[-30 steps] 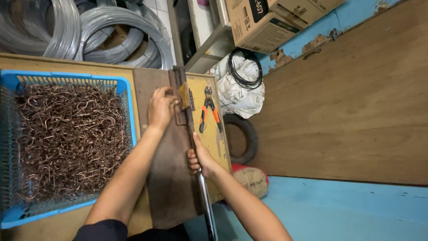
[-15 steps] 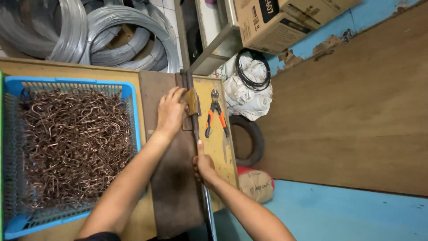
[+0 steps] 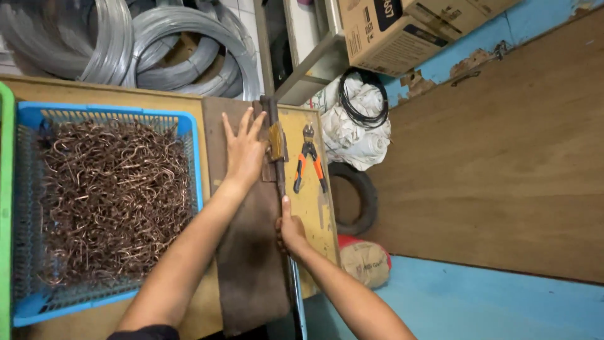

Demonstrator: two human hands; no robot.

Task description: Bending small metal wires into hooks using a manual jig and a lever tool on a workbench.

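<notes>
My left hand [image 3: 244, 150] lies flat with fingers spread on a brown cloth-covered board [image 3: 248, 264], its fingertips next to a brass-coloured fitting [image 3: 276, 142] on a dark metal bar [image 3: 272, 119]. Further down the same bar, my right hand [image 3: 289, 230] is closed round its long handle [image 3: 296, 296], thumb pointing up along it. To the right of the bar, orange-handled pliers [image 3: 307, 165] lie on a yellow wooden surface [image 3: 314, 214].
A blue plastic basket [image 3: 189, 157] holding several bent copper-coloured wire hooks [image 3: 113, 195] stands at the left. Coils of grey wire [image 3: 176, 50] lie behind it. A white sack [image 3: 358, 135], a black tyre [image 3: 365, 201], a cardboard box [image 3: 390, 31] and a large plywood sheet [image 3: 503, 145] are at the right.
The view shifted slightly. My left hand stays flat beside the brass fitting, and my right hand keeps its grip on the handle at about the same spot.
</notes>
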